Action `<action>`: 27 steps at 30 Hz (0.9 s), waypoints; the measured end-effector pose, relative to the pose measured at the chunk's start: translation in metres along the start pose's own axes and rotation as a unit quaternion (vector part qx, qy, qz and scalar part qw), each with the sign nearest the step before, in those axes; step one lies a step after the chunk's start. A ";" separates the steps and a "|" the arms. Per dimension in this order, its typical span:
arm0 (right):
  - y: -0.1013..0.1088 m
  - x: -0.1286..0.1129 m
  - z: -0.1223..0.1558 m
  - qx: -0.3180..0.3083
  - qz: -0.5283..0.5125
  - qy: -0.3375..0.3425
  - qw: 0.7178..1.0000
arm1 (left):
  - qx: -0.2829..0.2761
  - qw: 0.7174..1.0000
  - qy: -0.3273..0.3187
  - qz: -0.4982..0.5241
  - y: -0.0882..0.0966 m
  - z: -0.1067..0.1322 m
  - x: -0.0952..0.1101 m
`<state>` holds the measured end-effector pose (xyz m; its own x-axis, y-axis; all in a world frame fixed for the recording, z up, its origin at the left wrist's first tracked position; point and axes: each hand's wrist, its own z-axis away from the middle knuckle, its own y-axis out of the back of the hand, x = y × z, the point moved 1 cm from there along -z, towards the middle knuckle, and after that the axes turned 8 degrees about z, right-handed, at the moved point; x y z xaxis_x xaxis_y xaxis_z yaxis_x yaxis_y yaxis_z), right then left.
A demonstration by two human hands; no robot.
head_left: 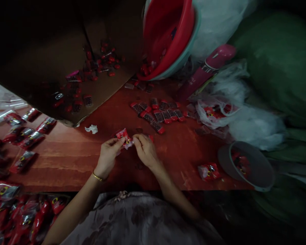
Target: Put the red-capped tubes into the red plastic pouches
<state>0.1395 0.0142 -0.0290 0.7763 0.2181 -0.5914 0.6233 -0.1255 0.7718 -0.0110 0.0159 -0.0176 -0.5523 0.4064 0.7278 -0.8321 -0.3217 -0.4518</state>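
Note:
My left hand and my right hand meet over the red-brown table, both pinched on one small red packet in clear wrap. A gold bangle circles my left wrist. Just beyond the hands lie several small dark pieces with red ends in rows on the table. The light is dim and fine detail is hard to make out.
A tilted red basin and a cardboard sheet strewn with red pieces lie at the back. Filled packets cover the left. A grey bowl, a loose packet and clear plastic bags sit right.

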 end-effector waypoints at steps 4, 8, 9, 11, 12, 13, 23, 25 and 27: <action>0.007 0.020 0.008 0.002 0.223 -0.023 0.975 | 0.005 0.996 0.051 0.073 0.000 -0.002 0.007; 0.014 0.041 0.031 -0.051 0.225 0.094 0.968 | -0.010 0.989 0.087 0.118 0.000 -0.001 0.006; 0.018 0.045 0.037 -0.051 0.220 0.114 0.968 | -0.014 0.987 0.093 0.130 0.000 -0.001 0.004; 0.026 0.052 0.047 -0.027 0.211 0.119 0.970 | -0.019 0.983 0.099 0.151 -0.001 0.000 0.001; 0.030 0.054 0.051 -0.003 0.206 0.105 0.973 | -0.021 0.982 0.101 0.158 -0.002 0.000 -0.001; 0.033 0.056 0.054 0.026 0.203 0.080 0.976 | -0.022 0.981 0.102 0.163 -0.002 0.000 -0.003; 0.009 0.037 0.033 0.013 0.266 -0.143 0.953 | -0.019 0.986 0.070 0.148 -0.002 0.006 -0.005; 0.012 0.038 0.034 0.015 0.173 -0.138 0.975 | -0.007 0.988 0.054 0.143 0.000 0.006 -0.005; 0.020 0.036 0.039 -0.003 0.028 -0.144 0.989 | 0.010 0.991 0.034 0.130 -0.001 0.006 -0.005</action>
<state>0.1838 -0.0183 -0.0445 0.8052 -0.0739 -0.5884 0.5780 -0.1246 0.8065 -0.0077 0.0090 -0.0176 -0.7504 0.3647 0.5513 -0.6607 -0.4402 -0.6081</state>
